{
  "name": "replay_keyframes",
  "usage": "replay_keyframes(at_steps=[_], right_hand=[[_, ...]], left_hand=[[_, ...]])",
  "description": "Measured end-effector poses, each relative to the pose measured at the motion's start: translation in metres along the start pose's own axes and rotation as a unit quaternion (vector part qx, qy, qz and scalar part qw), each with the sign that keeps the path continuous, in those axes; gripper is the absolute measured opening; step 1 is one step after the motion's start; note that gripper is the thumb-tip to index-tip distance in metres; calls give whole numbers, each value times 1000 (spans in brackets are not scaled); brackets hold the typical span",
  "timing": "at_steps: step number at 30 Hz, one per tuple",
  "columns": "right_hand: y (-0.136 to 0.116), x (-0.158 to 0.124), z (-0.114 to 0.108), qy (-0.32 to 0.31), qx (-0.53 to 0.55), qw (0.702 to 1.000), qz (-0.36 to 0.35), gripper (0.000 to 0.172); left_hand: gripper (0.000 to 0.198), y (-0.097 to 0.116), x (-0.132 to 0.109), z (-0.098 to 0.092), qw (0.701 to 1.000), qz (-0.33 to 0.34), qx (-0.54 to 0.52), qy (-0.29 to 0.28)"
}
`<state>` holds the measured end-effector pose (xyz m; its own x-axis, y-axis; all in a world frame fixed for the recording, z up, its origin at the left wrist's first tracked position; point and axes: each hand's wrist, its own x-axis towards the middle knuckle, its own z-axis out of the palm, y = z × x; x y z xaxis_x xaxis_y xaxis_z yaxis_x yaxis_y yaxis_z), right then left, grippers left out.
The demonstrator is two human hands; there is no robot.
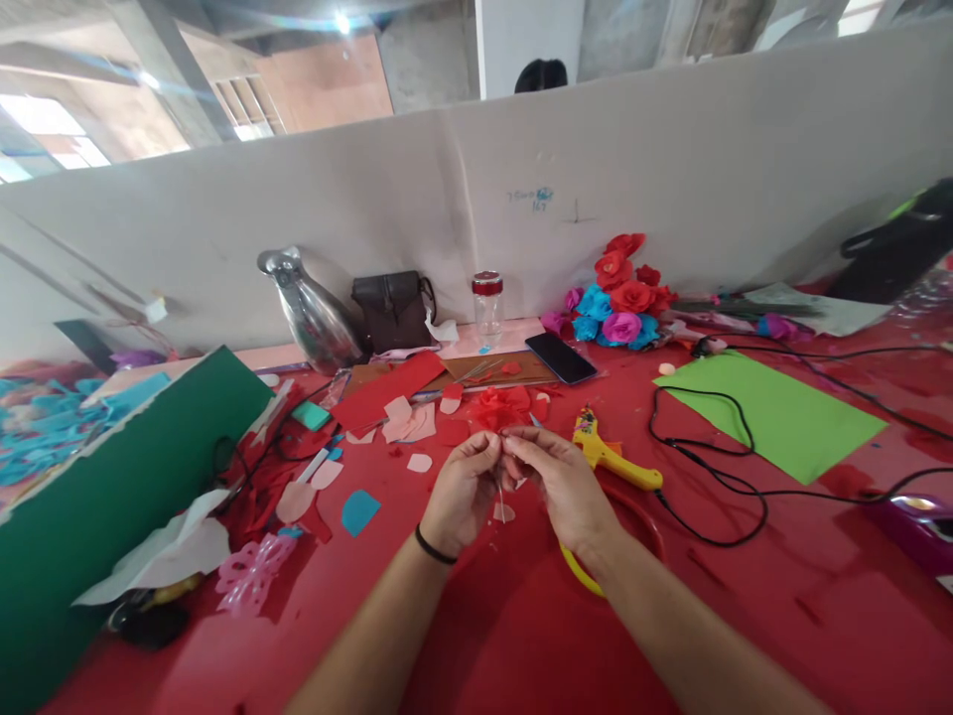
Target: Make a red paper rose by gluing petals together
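Above the middle of the red table, my left hand and my right hand meet, fingertips pinched together at the base of a red paper flower. A thin pale stem hangs down between them. Both hands are closed on the flower; the exact spot of the pinch is hidden by my fingers. Just right of my right hand lies a yellow glue gun, with part of a yellow ring showing under my forearm. Cut petals in pink and blue lie scattered to the left.
A green board walls off the left side. Along the back stand a metal jug, a dark bag, a glass jar and finished paper flowers. A phone, black cable and green sheet lie rightward.
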<state>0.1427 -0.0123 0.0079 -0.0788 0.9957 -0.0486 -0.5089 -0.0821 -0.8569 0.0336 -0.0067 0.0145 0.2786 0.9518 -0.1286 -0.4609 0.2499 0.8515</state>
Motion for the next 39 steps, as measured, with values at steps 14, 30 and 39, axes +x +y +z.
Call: replay_keyframes(at_steps=[14,30,39], right_hand=[[11,-3,-2,117,-132,980,-92,31],[11,-7,4,124,-141,976,-113,29],[11,-5,0,105,-68,989,-74,14]], left_hand=[[19,-12,0,1,988,65,116,77],[15,-13,-2,1,984,82,134,79],[18,-13,-6,5,985,38,156,65]])
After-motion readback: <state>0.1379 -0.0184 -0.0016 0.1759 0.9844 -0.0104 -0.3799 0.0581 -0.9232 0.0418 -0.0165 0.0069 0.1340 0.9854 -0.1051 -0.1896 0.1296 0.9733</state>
